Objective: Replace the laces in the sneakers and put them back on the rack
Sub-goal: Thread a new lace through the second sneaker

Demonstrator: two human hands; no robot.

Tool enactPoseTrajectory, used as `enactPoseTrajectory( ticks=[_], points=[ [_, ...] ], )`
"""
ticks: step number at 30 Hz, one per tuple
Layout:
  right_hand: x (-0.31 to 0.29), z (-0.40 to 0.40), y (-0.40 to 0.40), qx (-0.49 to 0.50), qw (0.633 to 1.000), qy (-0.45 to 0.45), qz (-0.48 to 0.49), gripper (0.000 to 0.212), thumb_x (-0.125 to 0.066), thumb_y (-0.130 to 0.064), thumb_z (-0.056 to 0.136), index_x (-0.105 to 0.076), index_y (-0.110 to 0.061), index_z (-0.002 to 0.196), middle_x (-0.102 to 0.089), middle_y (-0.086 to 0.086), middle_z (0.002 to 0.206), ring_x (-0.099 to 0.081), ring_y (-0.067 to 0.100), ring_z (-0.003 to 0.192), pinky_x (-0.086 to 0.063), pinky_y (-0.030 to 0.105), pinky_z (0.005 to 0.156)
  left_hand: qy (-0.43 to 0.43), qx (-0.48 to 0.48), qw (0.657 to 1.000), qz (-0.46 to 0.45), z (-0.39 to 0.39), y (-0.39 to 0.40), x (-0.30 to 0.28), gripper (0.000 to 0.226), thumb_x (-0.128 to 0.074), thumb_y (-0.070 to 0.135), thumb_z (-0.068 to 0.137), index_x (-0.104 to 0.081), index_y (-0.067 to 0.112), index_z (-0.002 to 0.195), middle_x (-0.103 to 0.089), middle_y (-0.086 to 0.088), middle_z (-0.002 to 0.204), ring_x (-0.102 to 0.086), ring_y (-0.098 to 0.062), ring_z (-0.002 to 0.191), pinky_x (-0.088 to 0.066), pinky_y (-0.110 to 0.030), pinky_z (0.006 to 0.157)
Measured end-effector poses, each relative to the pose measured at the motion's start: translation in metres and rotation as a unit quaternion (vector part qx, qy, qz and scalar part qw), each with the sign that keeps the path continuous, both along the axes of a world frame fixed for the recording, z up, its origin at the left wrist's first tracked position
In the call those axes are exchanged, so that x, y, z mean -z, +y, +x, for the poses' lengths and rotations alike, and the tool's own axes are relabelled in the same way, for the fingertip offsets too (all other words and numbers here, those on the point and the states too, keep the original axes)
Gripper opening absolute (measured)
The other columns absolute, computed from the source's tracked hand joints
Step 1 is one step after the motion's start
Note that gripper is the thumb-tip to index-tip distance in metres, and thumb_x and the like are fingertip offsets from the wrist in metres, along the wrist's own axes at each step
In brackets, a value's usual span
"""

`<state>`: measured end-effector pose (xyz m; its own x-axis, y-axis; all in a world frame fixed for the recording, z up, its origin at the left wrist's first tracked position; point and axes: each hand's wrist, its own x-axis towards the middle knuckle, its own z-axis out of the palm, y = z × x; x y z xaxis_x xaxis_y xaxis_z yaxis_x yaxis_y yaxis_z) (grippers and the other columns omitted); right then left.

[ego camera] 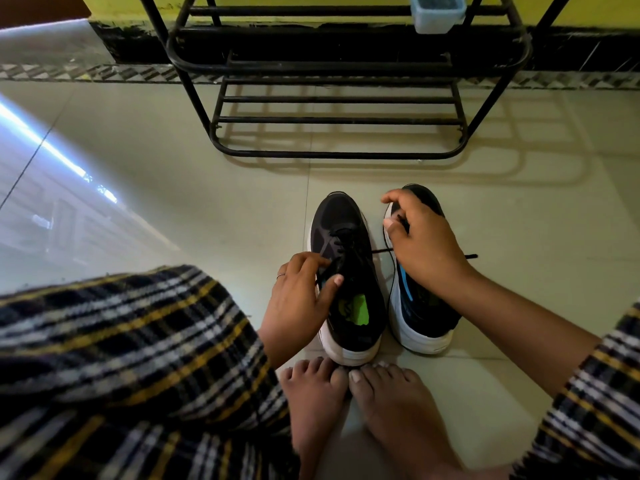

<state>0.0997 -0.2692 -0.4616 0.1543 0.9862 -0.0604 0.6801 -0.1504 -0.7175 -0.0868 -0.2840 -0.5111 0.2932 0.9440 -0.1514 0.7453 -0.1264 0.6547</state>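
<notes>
Left hand (298, 292) pinches the laces of the left sneaker (346, 271); right hand (422, 237) pinches the right sneaker's (426, 306) lace (382, 251). Both sneakers sit on the floor before the rack (332, 98). Unlacing seems underway; next, pulling laces free.

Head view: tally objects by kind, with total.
Black sneakers: 2, left and right, side by side on the floor
Black metal shoe rack: 1
Clear plastic container on the rack: 1
Total: 4

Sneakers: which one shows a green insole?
The left sneaker, under the left hand; the right sneaker shows blue lining instead.
</notes>
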Motion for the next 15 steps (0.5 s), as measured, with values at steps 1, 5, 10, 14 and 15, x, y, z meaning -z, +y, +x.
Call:
enactPoseTrajectory(
  ticks=[1,5,10,14,15],
  points=[
    [0.000,-0.001,0.000,0.004,1.000,0.006,0.012,0.031,-0.043,-0.009,0.096,-0.050,-0.020,0.124,-0.056,-0.003,0.096,-0.052,0.002,0.075,-0.037,0.008,0.061,-0.005,-0.009,1.000,-0.001,0.001,0.002,-0.001,0.033,-0.050,0.037,0.095,-0.054,0.018,0.120,-0.047,0.001,0.129,-0.040,-0.020,0.122,-0.034,-0.026,0.097],
    [-0.001,-0.005,-0.002,0.006,0.997,0.038,0.066,0.033,-0.036,0.004,0.095,-0.055,-0.009,0.118,-0.060,-0.001,0.093,-0.054,-0.002,0.082,-0.033,-0.004,0.070,-0.015,-0.025,1.000,-0.002,0.002,0.011,-0.002,0.015,-0.053,0.026,0.095,-0.061,0.017,0.102,-0.056,0.001,0.114,-0.049,-0.018,0.109,-0.033,-0.021,0.085],
    [0.009,-0.009,-0.006,-0.061,0.995,-0.012,0.081,0.035,-0.041,0.009,0.091,-0.066,-0.008,0.109,-0.063,0.006,0.096,-0.058,0.013,0.089,-0.045,0.013,0.082,0.000,-0.021,1.000,-0.009,-0.001,0.017,0.000,0.017,-0.052,0.024,0.095,-0.064,0.012,0.097,-0.060,-0.001,0.101,-0.054,-0.016,0.095,-0.032,-0.018,0.072],
    [0.019,-0.009,-0.011,-0.175,0.977,-0.122,-0.011,0.052,-0.044,0.013,0.084,-0.063,-0.018,0.121,-0.052,0.002,0.096,-0.055,0.023,0.093,-0.049,0.035,0.081,0.017,-0.005,0.999,-0.035,0.000,0.016,0.000,0.021,-0.046,0.023,0.097,-0.061,0.008,0.100,-0.058,-0.007,0.100,-0.055,-0.022,0.094,-0.043,-0.029,0.078],
    [0.021,-0.010,-0.012,-0.193,0.970,-0.141,-0.036,0.055,-0.045,0.011,0.084,-0.060,-0.021,0.126,-0.052,0.002,0.098,-0.055,0.024,0.096,-0.049,0.038,0.082,0.022,-0.002,0.999,-0.035,0.000,0.016,-0.001,0.021,-0.046,0.023,0.097,-0.060,0.007,0.100,-0.058,-0.008,0.100,-0.055,-0.023,0.093,-0.043,-0.030,0.078]
  ],
)
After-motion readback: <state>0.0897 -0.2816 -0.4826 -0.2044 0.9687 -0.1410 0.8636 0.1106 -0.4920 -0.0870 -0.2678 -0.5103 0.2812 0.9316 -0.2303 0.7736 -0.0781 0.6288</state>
